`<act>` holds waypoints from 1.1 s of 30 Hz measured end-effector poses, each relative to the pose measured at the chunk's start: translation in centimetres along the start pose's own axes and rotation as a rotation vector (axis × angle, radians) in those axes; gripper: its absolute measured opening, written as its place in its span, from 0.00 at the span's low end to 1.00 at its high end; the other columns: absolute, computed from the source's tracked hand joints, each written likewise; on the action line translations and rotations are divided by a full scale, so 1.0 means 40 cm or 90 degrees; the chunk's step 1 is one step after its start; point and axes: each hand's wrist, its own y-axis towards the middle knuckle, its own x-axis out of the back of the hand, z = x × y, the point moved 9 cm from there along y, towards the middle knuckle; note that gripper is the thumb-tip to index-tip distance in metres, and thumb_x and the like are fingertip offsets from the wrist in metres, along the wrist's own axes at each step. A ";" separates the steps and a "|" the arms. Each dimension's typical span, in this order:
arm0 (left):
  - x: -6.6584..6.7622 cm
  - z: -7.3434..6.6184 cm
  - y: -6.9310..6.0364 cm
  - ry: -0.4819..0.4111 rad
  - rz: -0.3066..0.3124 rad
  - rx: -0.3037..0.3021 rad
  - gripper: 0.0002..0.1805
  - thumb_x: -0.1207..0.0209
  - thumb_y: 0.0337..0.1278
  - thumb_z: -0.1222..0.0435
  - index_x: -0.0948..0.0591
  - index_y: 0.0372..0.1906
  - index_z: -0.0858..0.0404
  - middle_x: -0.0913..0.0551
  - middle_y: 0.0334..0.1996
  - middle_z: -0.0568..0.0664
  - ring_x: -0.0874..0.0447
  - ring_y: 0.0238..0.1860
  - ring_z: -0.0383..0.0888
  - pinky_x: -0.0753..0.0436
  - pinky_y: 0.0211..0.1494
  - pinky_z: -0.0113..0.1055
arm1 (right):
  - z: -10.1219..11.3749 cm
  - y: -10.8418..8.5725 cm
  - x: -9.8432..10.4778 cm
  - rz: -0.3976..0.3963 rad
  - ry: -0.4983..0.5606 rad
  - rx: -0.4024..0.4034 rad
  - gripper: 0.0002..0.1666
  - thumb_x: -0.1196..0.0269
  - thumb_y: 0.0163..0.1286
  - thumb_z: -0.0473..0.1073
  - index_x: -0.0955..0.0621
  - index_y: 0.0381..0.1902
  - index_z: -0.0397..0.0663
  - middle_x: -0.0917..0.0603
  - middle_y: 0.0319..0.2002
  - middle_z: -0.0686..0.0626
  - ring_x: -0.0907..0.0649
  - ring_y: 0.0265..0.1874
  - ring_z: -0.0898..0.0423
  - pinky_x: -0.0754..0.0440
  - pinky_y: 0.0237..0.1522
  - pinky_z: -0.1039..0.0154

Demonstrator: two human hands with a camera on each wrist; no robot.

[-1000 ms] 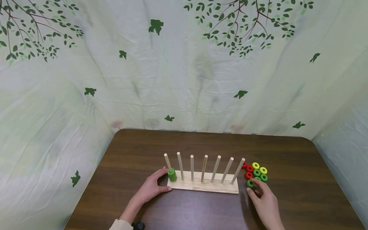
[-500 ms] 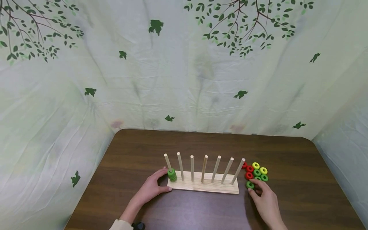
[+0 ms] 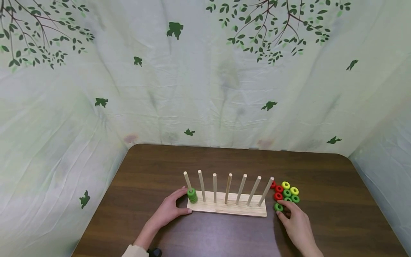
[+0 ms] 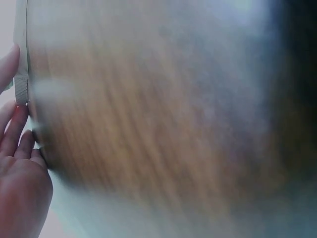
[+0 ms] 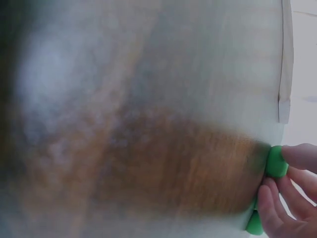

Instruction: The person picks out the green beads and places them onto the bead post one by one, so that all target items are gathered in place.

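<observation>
My left hand (image 3: 169, 210) holds the left end of a pale wooden peg board (image 3: 224, 208), thumb at the front edge and fingers toward the back. Several upright pegs stand on it; the leftmost peg (image 3: 187, 181) carries a stack of green rings (image 3: 192, 196). Right of the board, my right hand (image 3: 296, 223) pinches a green ring (image 3: 278, 207) between thumb and forefinger at table level. In the right wrist view the thumb touches this green ring (image 5: 276, 161), and another green ring (image 5: 255, 224) shows below. The left wrist view catches the board's end (image 4: 21, 74) beside the fingers.
Beyond the right hand lies a cluster of loose rings: red rings (image 3: 278, 196), yellow rings (image 3: 294, 191) and more green rings (image 3: 294, 198), close to the board's right end. All stand on a dark wooden table (image 3: 154, 160). A leaf-patterned cloth (image 3: 205, 71) hangs behind it.
My right thumb and forefinger have come onto the green ring, which has shifted slightly toward me and left, apart from the cluster. The left hand and peg board stay put.
</observation>
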 end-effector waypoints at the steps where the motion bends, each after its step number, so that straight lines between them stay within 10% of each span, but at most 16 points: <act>1: 0.000 0.001 0.000 -0.002 0.000 0.002 0.38 0.22 0.38 0.58 0.22 0.62 0.54 0.29 0.68 0.55 0.38 0.71 0.52 0.37 0.69 0.54 | 0.000 0.001 -0.001 0.003 -0.002 -0.002 0.21 0.30 0.60 0.34 0.17 0.52 0.42 0.16 0.48 0.40 0.15 0.39 0.47 0.19 0.41 0.47; 20: -0.002 0.008 0.000 -0.005 0.007 0.014 0.38 0.22 0.38 0.59 0.22 0.62 0.53 0.29 0.68 0.53 0.38 0.72 0.50 0.38 0.69 0.52 | -0.023 0.005 0.012 0.031 0.030 -0.072 0.22 0.31 0.62 0.39 0.18 0.54 0.39 0.14 0.40 0.41 0.15 0.40 0.46 0.19 0.40 0.49; 33: -0.002 0.005 0.000 -0.009 0.007 0.010 0.38 0.22 0.38 0.59 0.22 0.62 0.54 0.28 0.67 0.53 0.39 0.72 0.50 0.38 0.70 0.52 | 0.036 -0.008 0.087 -0.035 0.065 -0.008 0.21 0.29 0.61 0.38 0.17 0.53 0.45 0.13 0.41 0.43 0.15 0.38 0.54 0.19 0.36 0.66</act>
